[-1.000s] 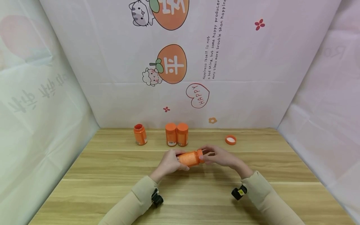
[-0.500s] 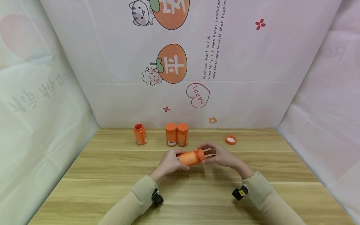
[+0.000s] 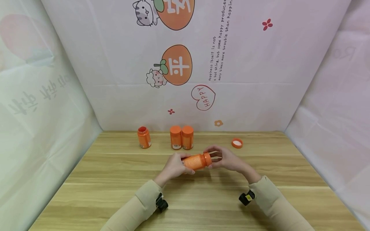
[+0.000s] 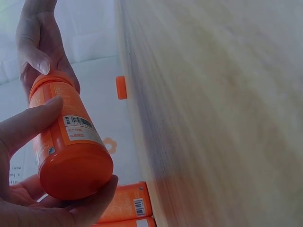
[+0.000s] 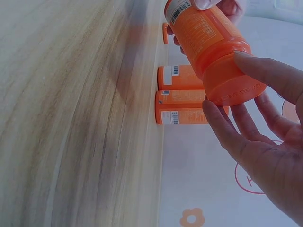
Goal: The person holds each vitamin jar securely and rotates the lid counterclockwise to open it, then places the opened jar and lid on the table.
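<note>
My left hand (image 3: 174, 167) grips an orange bottle (image 3: 194, 162) around its body, well above the table. The bottle lies nearly sideways, its base toward the left and its capped end toward the right. On that end sits an orange screw cap (image 5: 234, 80). The thumb and fingertips of my right hand (image 3: 228, 159) pinch the cap's sides. In the left wrist view the bottle's base and a barcode label (image 4: 80, 126) face the camera.
Two capped orange bottles (image 3: 176, 138) stand side by side at the back. An uncapped bottle (image 3: 144, 138) stands to their left. A loose cap (image 3: 237, 143) lies inside-up at the back right. A white printed sheet (image 3: 245, 106) rises behind the wooden table (image 3: 115, 173).
The right hand's fingers have shifted around the cap, more spread than a second ago. The left hand and bottle stay almost in place.
</note>
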`<state>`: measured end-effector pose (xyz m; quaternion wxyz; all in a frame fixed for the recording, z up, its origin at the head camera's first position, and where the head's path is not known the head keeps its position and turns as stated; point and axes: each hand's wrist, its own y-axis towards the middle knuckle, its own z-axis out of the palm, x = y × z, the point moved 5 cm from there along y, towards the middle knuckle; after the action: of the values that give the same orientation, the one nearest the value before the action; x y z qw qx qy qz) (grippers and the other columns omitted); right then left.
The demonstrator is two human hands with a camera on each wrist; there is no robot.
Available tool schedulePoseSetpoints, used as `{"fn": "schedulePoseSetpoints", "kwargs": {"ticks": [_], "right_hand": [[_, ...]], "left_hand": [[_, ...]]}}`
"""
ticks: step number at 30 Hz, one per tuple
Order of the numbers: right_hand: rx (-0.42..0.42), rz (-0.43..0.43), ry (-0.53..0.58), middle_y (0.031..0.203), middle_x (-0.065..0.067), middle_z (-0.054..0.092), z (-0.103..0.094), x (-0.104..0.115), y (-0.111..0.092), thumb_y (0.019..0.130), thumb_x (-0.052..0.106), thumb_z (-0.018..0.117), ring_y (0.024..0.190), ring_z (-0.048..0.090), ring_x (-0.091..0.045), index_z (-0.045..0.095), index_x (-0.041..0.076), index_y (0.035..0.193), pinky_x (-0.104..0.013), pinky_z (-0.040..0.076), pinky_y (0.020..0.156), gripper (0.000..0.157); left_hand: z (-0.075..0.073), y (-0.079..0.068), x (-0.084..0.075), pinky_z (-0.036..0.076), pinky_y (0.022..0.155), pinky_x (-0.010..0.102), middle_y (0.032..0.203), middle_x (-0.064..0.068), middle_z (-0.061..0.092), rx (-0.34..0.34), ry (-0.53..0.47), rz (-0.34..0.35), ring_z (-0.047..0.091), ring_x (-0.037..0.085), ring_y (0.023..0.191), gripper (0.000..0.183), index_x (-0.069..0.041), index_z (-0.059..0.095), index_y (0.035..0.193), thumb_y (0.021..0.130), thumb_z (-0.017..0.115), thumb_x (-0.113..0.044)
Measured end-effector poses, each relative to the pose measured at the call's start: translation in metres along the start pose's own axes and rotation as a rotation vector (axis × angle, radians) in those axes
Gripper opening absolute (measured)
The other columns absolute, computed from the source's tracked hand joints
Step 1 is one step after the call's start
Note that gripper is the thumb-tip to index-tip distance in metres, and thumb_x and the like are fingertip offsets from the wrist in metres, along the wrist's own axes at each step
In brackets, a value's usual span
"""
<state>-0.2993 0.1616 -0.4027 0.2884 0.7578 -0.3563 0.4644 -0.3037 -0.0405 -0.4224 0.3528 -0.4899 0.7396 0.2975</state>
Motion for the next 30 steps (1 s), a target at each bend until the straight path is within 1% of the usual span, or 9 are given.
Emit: {"fn": "schedulePoseSetpoints", "kwargs": {"ticks": [4,10,13,23,30], "right_hand": [[-0.001,0.009,0.000,0.127,-0.016,0.052,-0.0004,0.0006,-0.0008,0.077,-0.005,0.072,0.119,0.051,-0.041,0.047,-0.004,0.128,-0.033,0.052,0.089,0.057],[-0.007,0.003,0.018,0.127,-0.016,0.052,-0.0015,0.0014,-0.0024,0.077,-0.002,0.074,0.119,0.051,-0.040,0.049,0.001,0.127,-0.033,0.052,0.089,0.056],[-0.009,-0.004,0.020,0.127,-0.016,0.052,-0.0017,0.0019,-0.0031,0.077,-0.001,0.075,0.119,0.051,-0.039,0.049,0.001,0.127,-0.033,0.051,0.089,0.056],[-0.019,-0.007,0.026,0.127,-0.017,0.052,-0.0021,0.0029,-0.0037,0.077,-0.004,0.072,0.119,0.051,-0.038,0.049,0.003,0.126,-0.032,0.051,0.090,0.055],[-0.037,-0.004,0.050,0.128,-0.018,0.051,-0.0033,0.0021,-0.0031,0.077,-0.005,0.073,0.119,0.051,-0.037,0.049,0.003,0.126,-0.032,0.051,0.089,0.055]], "left_hand": [[0.0001,-0.0003,-0.0008,0.046,0.075,0.035,0.104,0.003,0.069,0.002,-0.001,0.001,0.057,0.016,0.085,0.060,-0.012,0.070,0.111,0.055,0.090,-0.019],[0.0006,-0.0002,-0.0008,0.046,0.075,0.035,0.103,0.003,0.069,0.002,0.001,0.007,0.057,0.016,0.085,0.059,-0.011,0.070,0.111,0.055,0.090,-0.018],[0.0009,0.0000,-0.0007,0.046,0.075,0.035,0.103,0.003,0.069,0.001,-0.002,0.006,0.057,0.016,0.085,0.060,-0.011,0.070,0.111,0.055,0.090,-0.018],[0.0014,0.0007,0.0020,0.046,0.075,0.035,0.104,0.003,0.069,0.001,-0.011,-0.002,0.057,0.016,0.086,0.059,-0.013,0.070,0.111,0.056,0.090,-0.018],[0.0006,0.0006,0.0026,0.046,0.075,0.035,0.105,0.003,0.068,0.004,-0.023,-0.015,0.057,0.017,0.086,0.060,-0.012,0.069,0.112,0.056,0.089,-0.018]]}}
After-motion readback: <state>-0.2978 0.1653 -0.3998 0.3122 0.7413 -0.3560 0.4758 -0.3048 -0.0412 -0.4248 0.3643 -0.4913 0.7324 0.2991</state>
